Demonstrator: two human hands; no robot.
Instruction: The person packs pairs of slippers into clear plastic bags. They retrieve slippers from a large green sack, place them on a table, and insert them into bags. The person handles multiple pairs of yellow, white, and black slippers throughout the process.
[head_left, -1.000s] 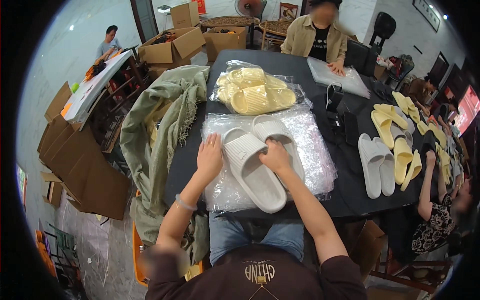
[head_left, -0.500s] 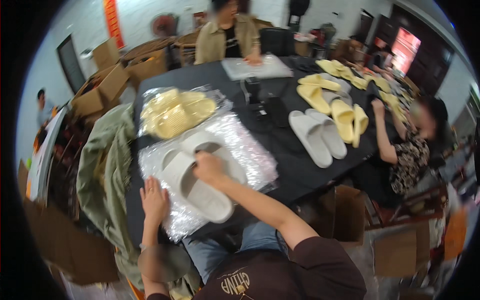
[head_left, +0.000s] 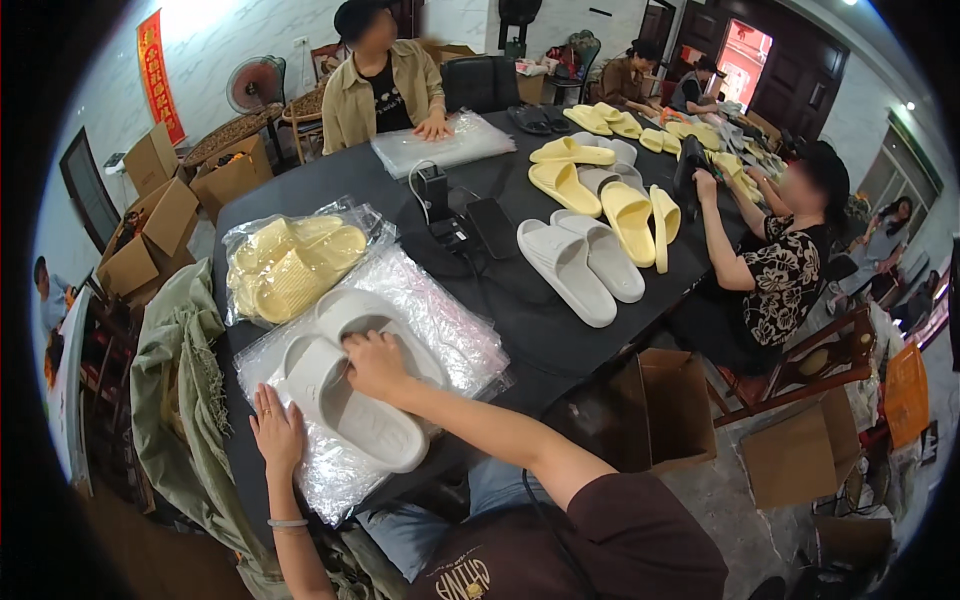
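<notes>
A pair of pale grey slide slippers [head_left: 385,435] lies on a stack of clear plastic bags [head_left: 455,320] in front of me. My right hand [head_left: 377,366] reaches across to the nearer slipper, its fingers bent and closed at the inner edge of the strap; the fingertips are partly hidden. Flat beside the same slipper, at the left edge of the bags, rests my left hand [head_left: 277,430], fingers stretched out and holding nothing. Just beyond the grey pair, yellow slippers [head_left: 285,265] sit inside a clear bag.
Another grey pair [head_left: 580,265] and several yellow slippers [head_left: 630,220] lie to the right on the black table. A phone [head_left: 492,228] and a black device with cables stand mid-table. A co-worker at right holds a black slipper [head_left: 690,165]. An open carton [head_left: 675,410] stands below the table edge.
The whole view has shifted, so the table and slippers appear further left. My hands keep nearly the same places on the grey slipper and the bags.
</notes>
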